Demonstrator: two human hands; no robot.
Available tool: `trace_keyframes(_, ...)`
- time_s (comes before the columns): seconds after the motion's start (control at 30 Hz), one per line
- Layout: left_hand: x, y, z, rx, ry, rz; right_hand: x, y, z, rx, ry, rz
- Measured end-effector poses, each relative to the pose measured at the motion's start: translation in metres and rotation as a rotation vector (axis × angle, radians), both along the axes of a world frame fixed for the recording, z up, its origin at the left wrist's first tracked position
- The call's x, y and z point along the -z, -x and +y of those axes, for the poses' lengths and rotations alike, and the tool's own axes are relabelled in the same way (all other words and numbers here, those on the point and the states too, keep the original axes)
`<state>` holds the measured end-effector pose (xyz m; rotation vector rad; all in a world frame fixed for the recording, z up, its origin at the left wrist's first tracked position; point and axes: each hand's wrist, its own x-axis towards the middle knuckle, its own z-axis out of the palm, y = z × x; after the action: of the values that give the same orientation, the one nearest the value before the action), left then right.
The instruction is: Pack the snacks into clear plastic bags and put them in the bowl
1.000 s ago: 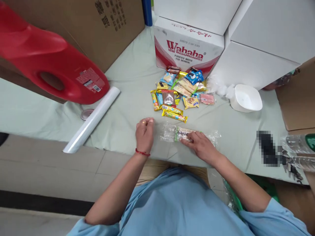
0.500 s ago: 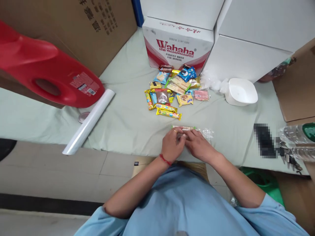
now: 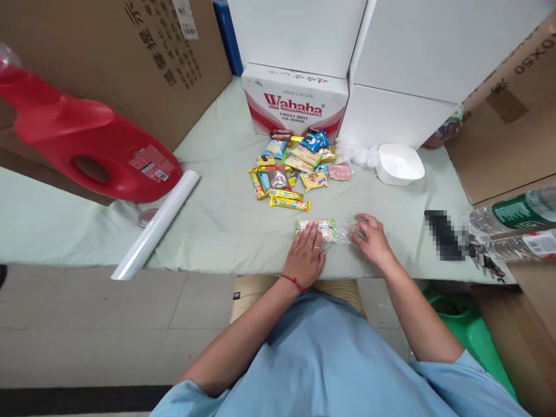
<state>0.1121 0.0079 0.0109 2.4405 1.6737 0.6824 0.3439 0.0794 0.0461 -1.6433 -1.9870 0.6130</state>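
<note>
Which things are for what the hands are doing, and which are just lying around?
In the job:
left hand, on the green-ended snack packet
right hand, at the clear plastic film
perhaps the snack pile

Seemingly just lying about:
red jug
white bowl
keys
green-labelled bottle
Wahaha carton

Red jug (image 3: 130,147) nr wht roll (image 3: 156,227), Wahaha bx (image 3: 295,104) at bk.

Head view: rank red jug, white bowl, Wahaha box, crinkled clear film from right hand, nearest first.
1. Crinkled clear film: immediately left of the right hand.
2. White bowl: beyond, slightly right.
3. Wahaha box: farther back, left.
4. Red jug: far left.
</note>
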Motion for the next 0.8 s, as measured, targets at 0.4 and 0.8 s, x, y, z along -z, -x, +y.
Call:
trace_keyframes(0.4,0.011,0.002,0.006,0.016,0.009,-0.068,-0.029,0.123,0.012,-0.058,0.055,-0.053)
trace_keyframes(0.8,0.005,0.047,0.009,-0.190,-0.068,-0.586,0.001,0.111,0.002,-0.046,0.100,0.319)
